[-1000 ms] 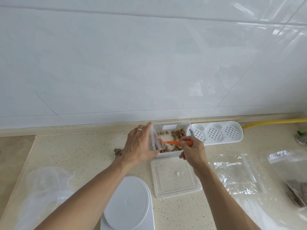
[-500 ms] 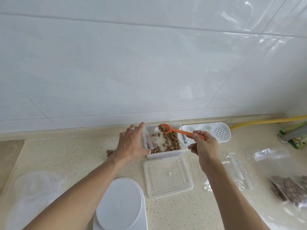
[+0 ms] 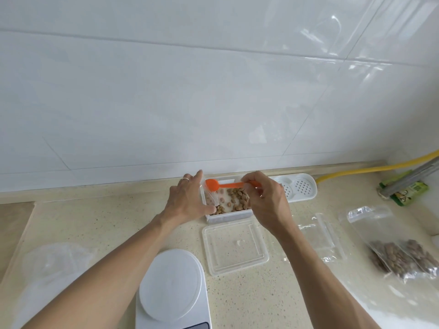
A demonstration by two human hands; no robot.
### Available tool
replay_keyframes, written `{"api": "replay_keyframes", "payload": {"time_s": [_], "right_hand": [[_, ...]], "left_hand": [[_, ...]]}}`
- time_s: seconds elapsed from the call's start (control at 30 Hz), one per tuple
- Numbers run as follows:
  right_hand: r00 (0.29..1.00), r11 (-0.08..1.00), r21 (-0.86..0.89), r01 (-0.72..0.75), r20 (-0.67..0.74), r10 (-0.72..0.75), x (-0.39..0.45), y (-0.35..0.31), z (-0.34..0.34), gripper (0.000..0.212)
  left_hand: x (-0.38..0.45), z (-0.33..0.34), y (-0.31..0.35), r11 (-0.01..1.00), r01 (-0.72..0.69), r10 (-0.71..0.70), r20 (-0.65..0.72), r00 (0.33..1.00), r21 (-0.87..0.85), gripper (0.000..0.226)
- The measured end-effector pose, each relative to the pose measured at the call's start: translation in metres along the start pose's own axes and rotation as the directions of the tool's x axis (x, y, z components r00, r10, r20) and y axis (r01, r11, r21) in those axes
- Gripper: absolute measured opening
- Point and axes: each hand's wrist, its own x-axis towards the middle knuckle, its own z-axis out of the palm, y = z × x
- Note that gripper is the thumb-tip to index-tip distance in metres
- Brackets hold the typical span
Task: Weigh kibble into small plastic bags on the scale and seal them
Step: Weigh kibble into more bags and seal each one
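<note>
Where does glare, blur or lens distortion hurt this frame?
Head view: window glare streaks the wall tiles; wide-angle bending curves the counter edge; scale is cropped at the bottom; orange spoon and kibble stay sharp.

A speckled beige surface [image 3: 107,233] carries a white scale [image 3: 172,290] at its near edge, with a clear lid [image 3: 235,248] beside it. A kibble tub [image 3: 228,216] and perforated white tray [image 3: 299,188] sit along the far edge. Filled kibble bags [image 3: 401,257] lie toward the right edge.

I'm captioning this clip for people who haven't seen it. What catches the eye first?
The orange spoon, pinched by the right hand, tips over a small bag the left hand holds open at the kibble container by the wall. Nearer, the white scale sits bare; filled bags lie far right.
</note>
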Motion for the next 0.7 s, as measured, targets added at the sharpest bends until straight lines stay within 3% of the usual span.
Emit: {"api": "replay_keyframes", "payload": {"time_s": [0.13, 0.23, 0.37, 0.47, 0.7], "right_hand": [[0.990, 0.993, 0.102, -0.056, -0.127, 0.068, -0.016, -0.017, -0.019, 0.019], [0.944, 0.952, 0.270, -0.145, -0.251, 0.215, -0.032, -0.026, -0.033, 0.016], [0.833, 0.802, 0.533, -0.270, -0.288, 0.472, -0.058, -0.019, -0.054, 0.012], [0.710, 0.665, 0.676, -0.318, -0.294, 0.639, -0.091, 0.005, -0.067, 0.010], [0.459, 0.402, 0.773, -0.491, -0.162, 0.873, -0.204, 0.069, -0.028, 0.010]], "left_hand": [[-0.017, -0.011, 0.011, 0.998, -0.042, 0.041, -0.036, 0.999, -0.037, 0.106], [-0.033, -0.018, 0.027, 0.997, -0.080, 0.079, -0.043, 0.996, -0.022, 0.106], [-0.059, -0.025, 0.051, 0.990, -0.139, 0.139, -0.026, 0.990, 0.007, 0.120], [-0.076, -0.018, 0.064, 0.978, -0.198, 0.200, -0.021, 0.980, 0.065, 0.111], [-0.119, 0.008, 0.090, 0.922, -0.369, 0.369, 0.022, 0.929, 0.119, 0.105]]}}
